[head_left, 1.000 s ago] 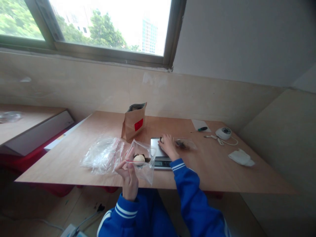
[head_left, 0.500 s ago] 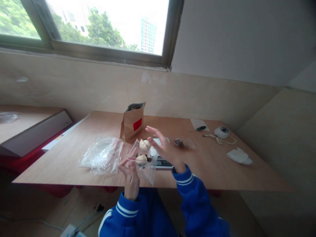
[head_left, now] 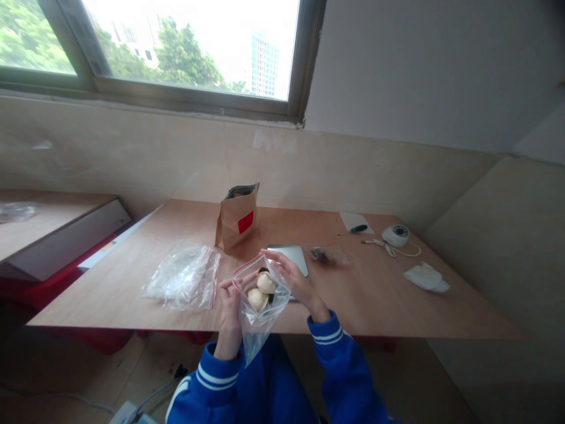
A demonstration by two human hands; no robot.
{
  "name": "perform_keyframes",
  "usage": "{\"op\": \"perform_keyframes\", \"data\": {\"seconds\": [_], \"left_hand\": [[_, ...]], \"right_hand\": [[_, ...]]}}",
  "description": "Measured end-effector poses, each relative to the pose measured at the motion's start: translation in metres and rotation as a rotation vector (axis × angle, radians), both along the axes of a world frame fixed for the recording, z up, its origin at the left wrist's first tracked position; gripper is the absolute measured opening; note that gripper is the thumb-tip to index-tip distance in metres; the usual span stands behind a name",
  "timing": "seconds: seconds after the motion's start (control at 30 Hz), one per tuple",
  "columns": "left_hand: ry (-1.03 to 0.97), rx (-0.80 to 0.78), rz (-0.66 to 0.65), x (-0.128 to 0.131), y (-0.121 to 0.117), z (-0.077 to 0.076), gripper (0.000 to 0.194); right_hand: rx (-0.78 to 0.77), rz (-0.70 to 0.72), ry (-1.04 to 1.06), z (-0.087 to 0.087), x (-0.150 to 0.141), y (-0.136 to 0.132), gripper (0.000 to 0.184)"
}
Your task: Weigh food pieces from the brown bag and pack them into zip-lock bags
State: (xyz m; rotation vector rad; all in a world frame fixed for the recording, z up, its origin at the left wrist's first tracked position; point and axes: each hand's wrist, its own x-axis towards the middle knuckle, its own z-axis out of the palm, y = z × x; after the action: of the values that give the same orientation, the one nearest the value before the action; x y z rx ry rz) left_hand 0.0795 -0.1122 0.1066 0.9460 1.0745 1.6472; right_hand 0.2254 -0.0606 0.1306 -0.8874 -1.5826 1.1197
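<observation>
Between my hands a clear zip bag (head_left: pixel 255 334) with a red seal line hangs over the table's front edge, its mouth open and facing up. Two round cream-coloured pieces (head_left: pixel 266 282) with dark bits beside them lie inside; I cannot tell their exact kind. My left hand (head_left: pixel 230 312) grips the bag's left side, its fingers partly behind the plastic. On the right rim, my right hand (head_left: pixel 296 282) has closed its fingers round the bag. Behind it is a flat kitchen scale (head_left: pixel 291 258), partly hidden by the bag and the hand.
An open brown paper pouch (head_left: pixel 233 222) with a red label stands behind the scale. A pile of clear zip bags (head_left: pixel 180 277) lies left. To the right are a small bag with dark contents (head_left: pixel 324 255), a screwdriver (head_left: pixel 358 228), a white dome camera (head_left: pixel 396 235) and crumpled white material (head_left: pixel 426 278).
My right hand has come down onto the bag's right rim. The upper cream-coloured piece now rests deeper in the bag against the other. The bag has shifted slightly towards me.
</observation>
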Motion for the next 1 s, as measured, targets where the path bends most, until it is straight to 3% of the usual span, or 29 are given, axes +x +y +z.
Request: {"op": "perform_keyframes", "data": {"seconds": [0.1,0.23,0.33,0.43,0.57,0.67,0.8,1.0], "left_hand": [[-0.128,-0.050,-0.122,0.004,-0.002,0.008,0.043],[-0.103,-0.079,-0.079,0.006,-0.002,0.008,0.043],[0.083,0.010,-0.002,-0.001,-0.004,0.010,0.037],[0.385,0.094,-0.030,-0.010,-0.007,0.018,0.033],[0.736,0.066,-0.039,-0.014,-0.007,0.025,0.031],[0.873,0.093,-0.035,-0.015,-0.004,0.025,0.031],[0.869,0.104,0.042,-0.017,0.005,0.029,0.031],[0.658,0.074,0.130,-0.014,0.013,0.041,0.036]], "right_hand": [[-0.014,-0.018,0.060,-0.002,-0.008,-0.008,0.030],[0.038,-0.263,0.140,-0.004,-0.014,-0.011,0.025],[0.073,-0.448,0.200,-0.004,-0.012,-0.012,0.025],[0.069,-0.541,0.226,-0.004,-0.007,-0.013,0.025],[0.058,-0.589,0.237,-0.007,-0.002,-0.016,0.027],[0.061,-0.591,0.214,-0.014,0.001,-0.018,0.027],[0.100,-0.631,0.165,-0.022,0.006,-0.021,0.026],[0.106,-0.690,0.165,-0.022,0.004,-0.030,0.027]]}}
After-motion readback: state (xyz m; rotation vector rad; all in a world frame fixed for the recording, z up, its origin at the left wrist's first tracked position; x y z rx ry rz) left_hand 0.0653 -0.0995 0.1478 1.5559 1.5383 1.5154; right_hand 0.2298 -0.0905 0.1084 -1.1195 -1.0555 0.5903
